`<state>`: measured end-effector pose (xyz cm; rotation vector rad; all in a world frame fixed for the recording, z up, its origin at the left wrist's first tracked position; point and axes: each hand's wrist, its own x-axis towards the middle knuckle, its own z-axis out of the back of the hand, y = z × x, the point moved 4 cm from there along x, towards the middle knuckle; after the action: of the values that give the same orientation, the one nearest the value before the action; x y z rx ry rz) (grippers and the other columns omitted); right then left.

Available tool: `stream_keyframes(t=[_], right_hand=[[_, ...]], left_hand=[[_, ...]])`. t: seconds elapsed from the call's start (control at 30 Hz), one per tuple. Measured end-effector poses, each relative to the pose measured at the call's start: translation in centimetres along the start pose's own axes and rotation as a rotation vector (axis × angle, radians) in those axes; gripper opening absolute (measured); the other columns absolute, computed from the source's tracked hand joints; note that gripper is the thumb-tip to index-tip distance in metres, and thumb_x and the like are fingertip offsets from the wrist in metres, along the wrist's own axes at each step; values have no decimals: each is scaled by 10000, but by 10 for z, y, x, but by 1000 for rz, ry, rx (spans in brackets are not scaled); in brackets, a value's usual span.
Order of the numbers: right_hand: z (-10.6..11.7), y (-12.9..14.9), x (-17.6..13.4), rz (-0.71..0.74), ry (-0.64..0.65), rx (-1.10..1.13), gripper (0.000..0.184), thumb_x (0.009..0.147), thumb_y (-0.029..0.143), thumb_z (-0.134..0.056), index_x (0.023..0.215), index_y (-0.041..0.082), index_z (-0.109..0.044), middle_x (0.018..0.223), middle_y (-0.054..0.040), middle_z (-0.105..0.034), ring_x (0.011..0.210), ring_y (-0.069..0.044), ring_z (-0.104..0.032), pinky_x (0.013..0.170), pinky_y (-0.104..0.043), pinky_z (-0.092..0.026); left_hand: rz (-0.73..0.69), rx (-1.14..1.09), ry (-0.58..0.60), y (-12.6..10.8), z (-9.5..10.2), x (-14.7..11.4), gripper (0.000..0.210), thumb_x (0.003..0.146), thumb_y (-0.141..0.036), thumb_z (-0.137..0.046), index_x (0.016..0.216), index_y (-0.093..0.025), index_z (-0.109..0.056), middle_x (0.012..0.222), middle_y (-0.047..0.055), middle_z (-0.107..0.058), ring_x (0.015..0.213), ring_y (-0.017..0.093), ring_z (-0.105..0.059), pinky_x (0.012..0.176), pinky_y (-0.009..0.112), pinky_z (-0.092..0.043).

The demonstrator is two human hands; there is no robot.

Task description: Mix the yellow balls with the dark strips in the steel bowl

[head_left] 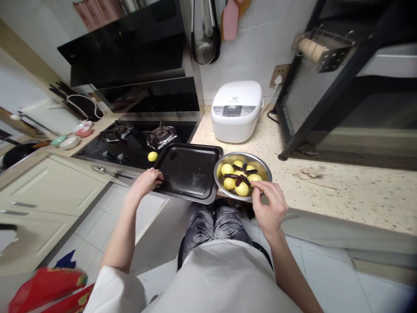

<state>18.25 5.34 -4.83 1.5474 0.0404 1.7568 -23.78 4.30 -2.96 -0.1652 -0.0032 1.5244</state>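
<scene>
Bowl (265, 170) of round yellow fruits (241, 188) and dark finger-shaped pieces (232, 175), just beside one black baking tray (192, 167).

About seven fruits and roughly six dark pieces show in the stainless-steel bowl on the speckled counter (342, 191); a lone yellow fruit (153, 156) sits on the hob (133, 143), which has two burners (161, 135) and two knobs (121, 157). The right hand (270, 202), thumb and forefinger nearly together, is at the bowl's near right side; I cannot tell whether it pinches anything. The left hand (148, 180) curls at the tray's left edge, its hold hidden. One white rice cooker (236, 126) bears a square emblem (235, 98) above lettering too small to read.
</scene>
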Motion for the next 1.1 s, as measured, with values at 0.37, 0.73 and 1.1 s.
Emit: stream_keyframes(t=[0.37,0.73,1.1], right_hand=[[7,-1,1,6,-10,0,259,949,28,-584,1024,218,-743,922,-61,-759,866,-209,-703,814,-375,-581],[12,-2,3,2,2,-31,255,963,39,-572,1020,221,-741,924,-53,-758,871,-197,-701,809,-358,-583],[12,-8,1,-13,-10,-10,250,952,46,-580,1011,225,-746,916,-50,-759,863,-203,-710,809,-360,-585]], left_hand=[[-455,-521,-419,-188,-2,50,95,1030,-229,-578,1056,-200,-664,1055,70,-707,1008,217,-658,929,352,-524],[-541,-357,-390,-239,-39,97,123,1016,-172,-585,1058,-185,-700,1082,77,-724,1064,243,-665,980,384,-535],[-247,-355,-557,-169,-15,46,174,1037,-209,-541,1145,-216,-678,1145,72,-712,1103,241,-648,1015,396,-513]])
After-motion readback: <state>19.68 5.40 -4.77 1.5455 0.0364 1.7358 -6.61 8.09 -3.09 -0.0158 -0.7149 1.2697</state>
